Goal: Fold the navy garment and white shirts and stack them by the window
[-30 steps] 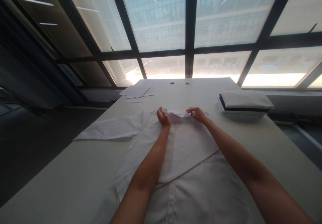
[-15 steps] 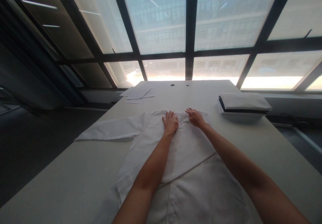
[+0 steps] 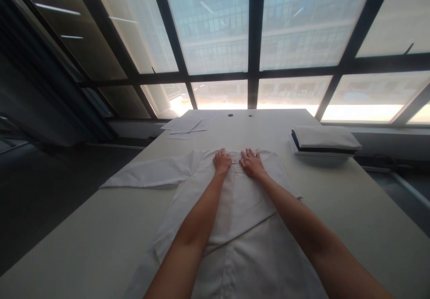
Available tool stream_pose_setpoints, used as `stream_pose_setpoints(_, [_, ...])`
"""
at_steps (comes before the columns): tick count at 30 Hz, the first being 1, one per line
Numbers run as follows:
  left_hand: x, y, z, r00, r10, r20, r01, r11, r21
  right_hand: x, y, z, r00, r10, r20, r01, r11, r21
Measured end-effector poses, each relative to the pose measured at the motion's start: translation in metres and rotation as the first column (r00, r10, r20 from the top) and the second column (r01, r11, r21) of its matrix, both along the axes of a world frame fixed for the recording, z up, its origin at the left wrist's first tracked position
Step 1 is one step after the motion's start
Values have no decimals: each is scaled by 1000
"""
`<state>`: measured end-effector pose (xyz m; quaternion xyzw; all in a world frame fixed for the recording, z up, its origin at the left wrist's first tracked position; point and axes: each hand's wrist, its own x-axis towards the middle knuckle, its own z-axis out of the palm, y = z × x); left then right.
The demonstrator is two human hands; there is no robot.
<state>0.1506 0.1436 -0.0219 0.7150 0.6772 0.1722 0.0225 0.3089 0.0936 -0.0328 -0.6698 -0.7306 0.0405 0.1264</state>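
Note:
A long-sleeved white coat (image 3: 204, 196) lies spread on the white table in front of me, its collar end away from me. One sleeve (image 3: 151, 172) stretches out to the left, while a diagonal fold edge crosses the body nearer me. At the collar end, my left hand (image 3: 222, 161) rests on the cloth with its fingers bent and drawn together on the fabric. Just right of it, my right hand (image 3: 251, 162) lies flat on the coat, fingers spread. Small buttons show between the two hands. My forearms cover parts of the lower coat.
The white table (image 3: 83, 240) runs toward large windows (image 3: 204, 25). Loose papers (image 3: 186, 125) lie at its far left. On the right sits a stack of folded white and dark cloth (image 3: 325, 138). A dark curtain (image 3: 43, 75) hangs on the left.
My right hand has moved left and flattened onto the coat. My left hand has shifted slightly left, its spread fingers now bent. A fabric corner shows beside my right forearm.

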Motion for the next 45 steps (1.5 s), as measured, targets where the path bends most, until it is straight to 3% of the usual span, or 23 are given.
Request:
stream_pose_setpoints(6, [3, 4, 4, 999, -7, -53, 8, 1000, 10, -1, 1, 0, 1000, 16, 11, -15, 999, -33])
stream_pose_setpoints(9, [20, -2, -1, 973, -180, -143, 191, 979, 67, -1, 2, 0, 999, 29, 20, -27, 998, -62])
stream_pose_setpoints(12, [31, -4, -10, 916, -344, -208, 354, 935, 15, -1, 2, 1, 999, 31, 29, -29, 997, -74])
stream_pose_setpoints(18, [15, 6, -14, 938, -303, -166, 289, 952, -100, -4, 1, -1, 994, -105, 15, 105, 993, -61])
stream_pose_setpoints(25, [-5, 14, -10, 972, -168, -166, 148, 981, -126, -8, 0, -5, 916, -399, -35, 397, 917, -44])
stream_pose_setpoints(32, [-4, 14, -11, 992, -48, -119, 40, 997, -69, -11, -4, -3, 879, -473, -65, 473, 881, -13])
stream_pose_setpoints(35, [-2, 9, -8, 995, -18, -94, 21, 999, 24, -11, -10, 2, 918, -388, -84, 395, 912, 107])
stream_pose_setpoints(37, [-1, 5, -6, 990, -102, -102, 114, 986, 119, -11, -14, 5, 963, -260, -66, 267, 949, 165])
stream_pose_setpoints(39, [-1, 2, -4, 943, -302, -140, 323, 933, 159, -11, -17, 7, 987, -155, -42, 160, 972, 170])
stream_pose_setpoints(42, [-1, 1, -4, 780, -596, -191, 614, 788, 49, -11, -17, 7, 996, -81, -29, 84, 991, 105])
stream_pose_setpoints(43, [-2, 2, -5, 739, -646, -194, 658, 753, -4, -10, -16, 6, 997, -72, -27, 74, 995, 70])
stream_pose_setpoints(45, [-2, 4, -7, 715, -672, -191, 671, 737, -82, -9, -12, 4, 997, -68, -22, 68, 998, 1])
